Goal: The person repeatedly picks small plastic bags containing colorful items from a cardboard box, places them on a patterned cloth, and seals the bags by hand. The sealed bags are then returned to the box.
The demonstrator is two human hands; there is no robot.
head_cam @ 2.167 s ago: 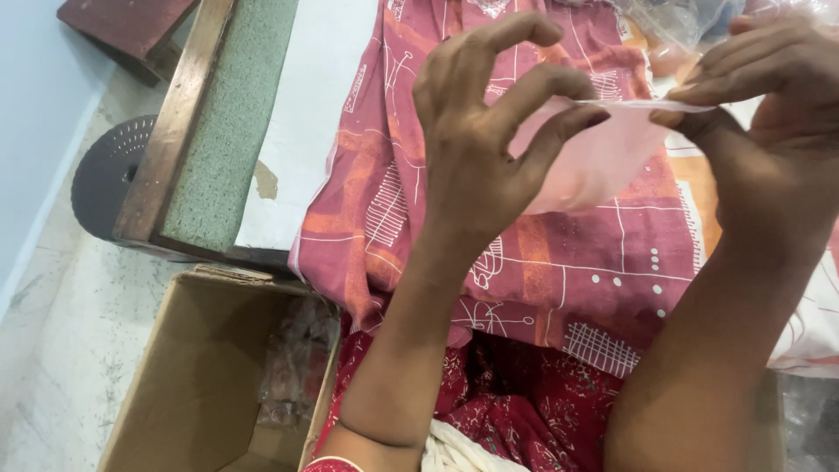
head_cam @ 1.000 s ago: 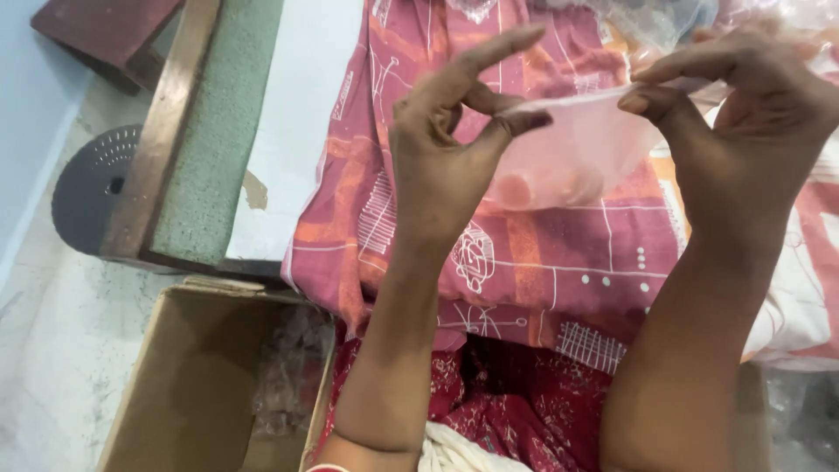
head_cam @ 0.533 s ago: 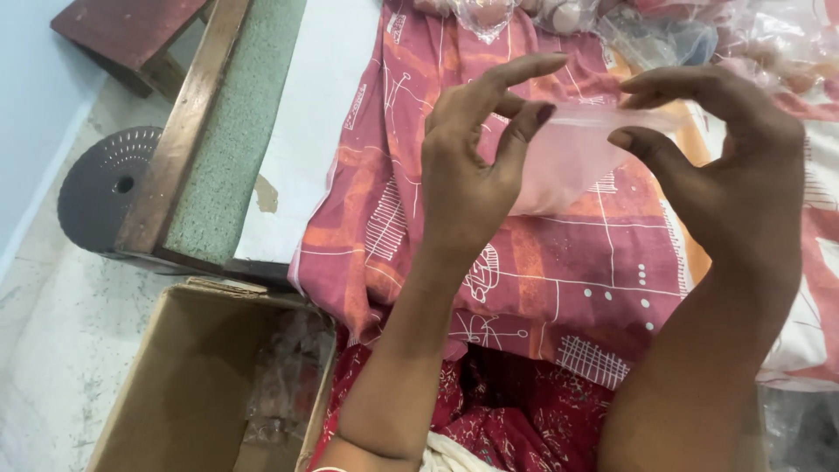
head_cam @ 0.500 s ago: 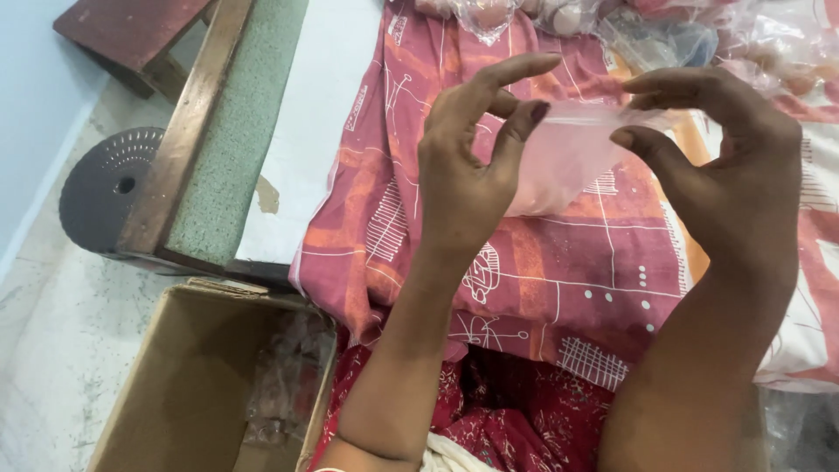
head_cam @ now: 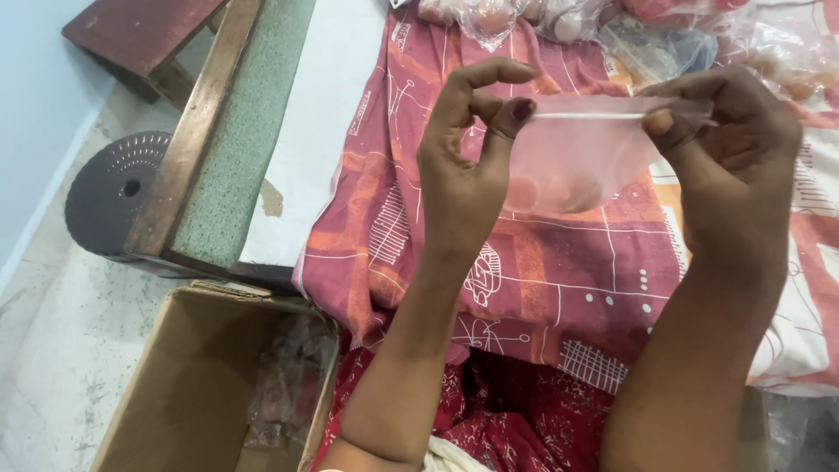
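A small clear plastic bag (head_cam: 577, 162) with a zip strip along its top hangs between my two hands above a red and orange patterned cloth (head_cam: 542, 280). Round pale things sit in its bottom. My left hand (head_cam: 468, 166) pinches the bag's left top corner between thumb and fingers. At the right top corner my right hand (head_cam: 730, 149) pinches the strip, fingers curled over it.
An open cardboard box (head_cam: 210, 385) with clear bags inside stands on the floor at lower left. A green-topped wooden bench (head_cam: 223, 149) and a dark round perforated disc (head_cam: 118, 188) lie left. More filled clear bags (head_cam: 559, 17) lie at the cloth's far edge.
The bag has stayed between both hands; the hands have shifted slightly and the bag now hangs stretched flat along its top strip.
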